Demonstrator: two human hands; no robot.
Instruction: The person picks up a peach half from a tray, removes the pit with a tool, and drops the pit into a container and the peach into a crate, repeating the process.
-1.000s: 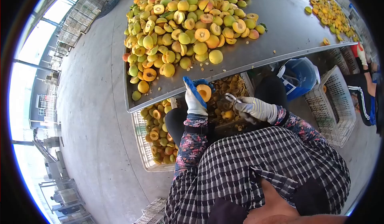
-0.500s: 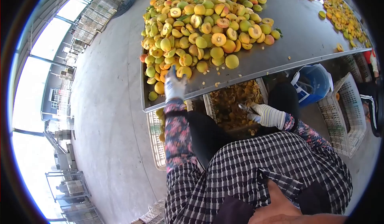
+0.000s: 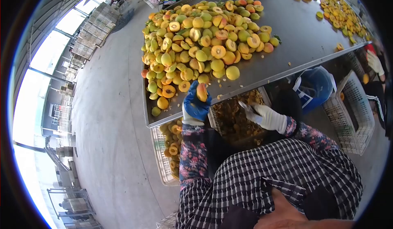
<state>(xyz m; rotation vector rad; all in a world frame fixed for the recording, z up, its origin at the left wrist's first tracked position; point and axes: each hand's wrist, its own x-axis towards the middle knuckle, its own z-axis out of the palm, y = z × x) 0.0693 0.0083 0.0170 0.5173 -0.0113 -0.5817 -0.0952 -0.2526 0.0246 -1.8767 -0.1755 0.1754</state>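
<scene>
A steel table [image 3: 294, 41] carries a big heap of yellow peaches [image 3: 200, 41], whole ones and cut halves mixed, at its near left end. A thinner spread of halves [image 3: 339, 12] lies along the far right edge. The small specks [image 3: 221, 95] near the front rim are probably loose pits.

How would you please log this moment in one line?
left hand: holds peach | right hand: holds tool | pile: on table
</scene>
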